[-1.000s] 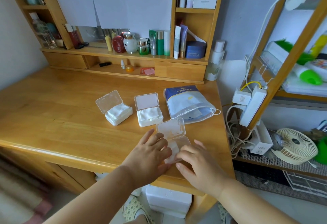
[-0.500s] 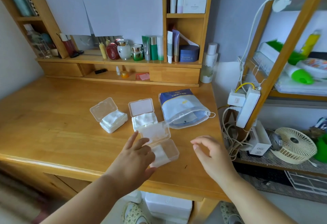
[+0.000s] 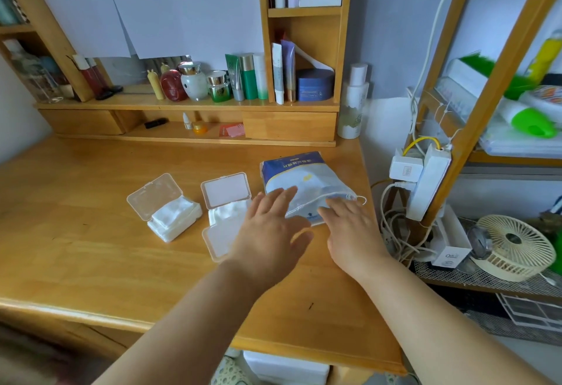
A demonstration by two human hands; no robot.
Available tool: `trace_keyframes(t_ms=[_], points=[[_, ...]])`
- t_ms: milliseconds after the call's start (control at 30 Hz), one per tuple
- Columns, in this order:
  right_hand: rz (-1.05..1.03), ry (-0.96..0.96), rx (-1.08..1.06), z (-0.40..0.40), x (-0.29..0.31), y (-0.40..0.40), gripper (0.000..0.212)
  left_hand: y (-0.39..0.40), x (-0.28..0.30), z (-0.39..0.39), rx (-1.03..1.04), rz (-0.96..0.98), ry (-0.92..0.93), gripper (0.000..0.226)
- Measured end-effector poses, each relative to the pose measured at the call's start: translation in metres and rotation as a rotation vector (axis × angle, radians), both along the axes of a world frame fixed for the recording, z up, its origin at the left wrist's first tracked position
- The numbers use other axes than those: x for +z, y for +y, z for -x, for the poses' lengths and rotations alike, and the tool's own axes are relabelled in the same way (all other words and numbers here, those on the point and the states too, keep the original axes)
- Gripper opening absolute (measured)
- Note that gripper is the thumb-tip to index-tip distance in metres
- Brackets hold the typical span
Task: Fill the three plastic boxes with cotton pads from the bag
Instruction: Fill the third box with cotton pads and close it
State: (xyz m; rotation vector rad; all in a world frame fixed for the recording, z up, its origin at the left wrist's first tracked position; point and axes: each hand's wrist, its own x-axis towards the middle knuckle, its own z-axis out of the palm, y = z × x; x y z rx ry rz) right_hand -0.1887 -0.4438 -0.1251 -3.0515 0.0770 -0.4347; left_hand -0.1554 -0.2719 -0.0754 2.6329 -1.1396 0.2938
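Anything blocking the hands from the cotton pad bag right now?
Nothing visible. Both the left hand and right hand are at the near edge of the bag, fingers spread, with no object between. The third box lies partly under the left hand, beside the bag, not in the path.

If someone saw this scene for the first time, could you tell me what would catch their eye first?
Probably the two bare hands reaching over the wooden desk: the left hand and the right hand, fingers spread, both at the near edge of the blue and white bag. Left of the bag, two open plastic boxes sit heaped with white cotton pads.
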Motion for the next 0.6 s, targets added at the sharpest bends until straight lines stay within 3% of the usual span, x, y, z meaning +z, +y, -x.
trace_keyframes(t_ms=[67,133,400,533,600], points=[[0.024,-0.098,0.035,-0.004,0.002,-0.001,0.029,-0.015,-0.005,-0.014,0.044,-0.166,-0.044,0.038],[0.068,-0.175,0.083,-0.007,0.007,-0.006,0.018,-0.021,-0.005,-0.028,0.079,-0.211,-0.078,0.042],[-0.012,-0.281,0.178,0.004,0.039,-0.008,0.008,-0.012,0.025,-0.055,0.067,0.348,0.034,0.041],[-0.078,-0.263,0.181,0.011,0.044,0.011,0.009,-0.015,0.025,-0.052,0.013,0.387,0.072,0.041],[-0.228,-0.167,0.101,0.001,0.047,0.023,0.016,-0.015,0.022,-0.048,0.004,0.405,0.078,0.041]])
